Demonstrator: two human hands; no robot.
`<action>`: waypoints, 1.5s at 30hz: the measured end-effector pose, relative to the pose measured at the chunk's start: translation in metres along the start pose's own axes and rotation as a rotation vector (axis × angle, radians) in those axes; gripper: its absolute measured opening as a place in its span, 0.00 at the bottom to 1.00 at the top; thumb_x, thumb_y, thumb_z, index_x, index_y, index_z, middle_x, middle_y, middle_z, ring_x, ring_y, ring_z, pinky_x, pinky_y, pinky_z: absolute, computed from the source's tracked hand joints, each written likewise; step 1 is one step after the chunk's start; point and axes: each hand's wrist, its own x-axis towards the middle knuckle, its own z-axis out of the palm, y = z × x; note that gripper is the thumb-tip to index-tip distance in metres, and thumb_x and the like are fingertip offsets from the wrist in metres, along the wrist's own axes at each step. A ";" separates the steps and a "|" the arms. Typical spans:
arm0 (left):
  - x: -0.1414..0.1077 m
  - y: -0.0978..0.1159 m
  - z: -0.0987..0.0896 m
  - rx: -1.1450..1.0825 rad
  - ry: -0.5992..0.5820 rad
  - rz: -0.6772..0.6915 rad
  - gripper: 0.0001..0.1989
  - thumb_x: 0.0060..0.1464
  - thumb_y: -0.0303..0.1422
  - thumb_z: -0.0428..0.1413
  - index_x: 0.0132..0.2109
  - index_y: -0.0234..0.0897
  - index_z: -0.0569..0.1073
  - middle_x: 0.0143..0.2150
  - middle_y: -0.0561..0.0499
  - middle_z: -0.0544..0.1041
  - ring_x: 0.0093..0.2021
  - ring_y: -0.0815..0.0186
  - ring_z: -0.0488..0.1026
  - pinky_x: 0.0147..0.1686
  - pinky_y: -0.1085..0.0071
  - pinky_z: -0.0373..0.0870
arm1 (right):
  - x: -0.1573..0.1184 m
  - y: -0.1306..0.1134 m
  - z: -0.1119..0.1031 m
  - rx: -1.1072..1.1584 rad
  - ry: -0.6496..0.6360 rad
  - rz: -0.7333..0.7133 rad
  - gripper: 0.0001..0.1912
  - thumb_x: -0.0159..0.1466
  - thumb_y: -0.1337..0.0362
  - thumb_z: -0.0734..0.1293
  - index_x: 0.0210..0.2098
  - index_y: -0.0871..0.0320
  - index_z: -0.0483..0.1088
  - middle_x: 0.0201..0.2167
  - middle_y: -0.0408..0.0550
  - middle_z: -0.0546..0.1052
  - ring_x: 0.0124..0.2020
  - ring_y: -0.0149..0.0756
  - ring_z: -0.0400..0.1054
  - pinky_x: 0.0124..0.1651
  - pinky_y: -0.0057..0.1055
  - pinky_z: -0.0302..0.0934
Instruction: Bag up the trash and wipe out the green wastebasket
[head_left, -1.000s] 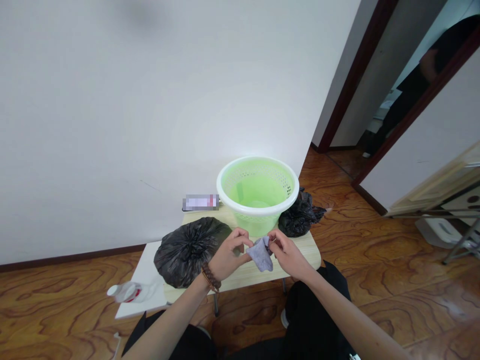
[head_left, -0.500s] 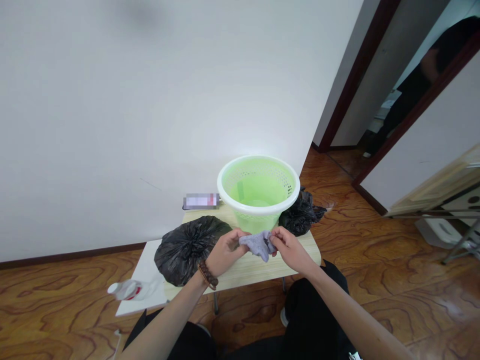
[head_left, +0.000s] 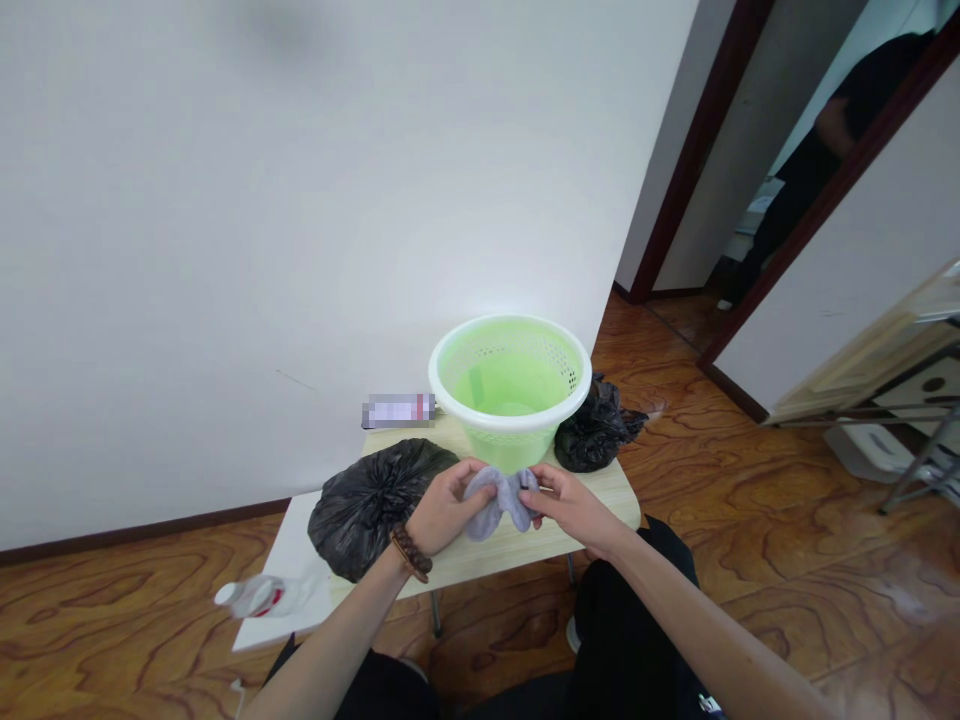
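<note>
Between my two hands is a small lavender-grey sock (head_left: 487,505), bunched and bent in the middle. My left hand (head_left: 448,505), with a brown beaded bracelet at the wrist, pinches its left part between thumb and fingers. The right end is gripped by my right hand (head_left: 562,500), thumb on top. Both hands are above the front of a light wooden table (head_left: 480,560). Just beyond them stands a green basket (head_left: 510,418) with a white rim. A tied black plastic bag (head_left: 375,500) lies left of my left hand, and another black bag (head_left: 600,430) sits right of the basket.
A clear plastic bottle (head_left: 255,597) lies on a white surface (head_left: 281,545) at the left. A flat item with a blurred-out face (head_left: 399,410) rests against the wall at the table's back. Through the doorway, a person in dark clothes (head_left: 825,150) stands at the far right.
The sock has gone from stretched out between my hands to bunched, with a fold hanging at the left. My right hand has shifted slightly left. The view has tilted a little.
</note>
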 end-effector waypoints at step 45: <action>-0.004 0.010 -0.015 0.046 0.013 -0.008 0.12 0.47 0.39 0.54 0.28 0.35 0.63 0.25 0.56 0.64 0.25 0.73 0.60 0.26 0.76 0.59 | 0.009 -0.006 0.008 0.117 0.138 -0.014 0.16 0.57 0.54 0.64 0.37 0.61 0.67 0.28 0.45 0.69 0.27 0.28 0.61 0.27 0.27 0.58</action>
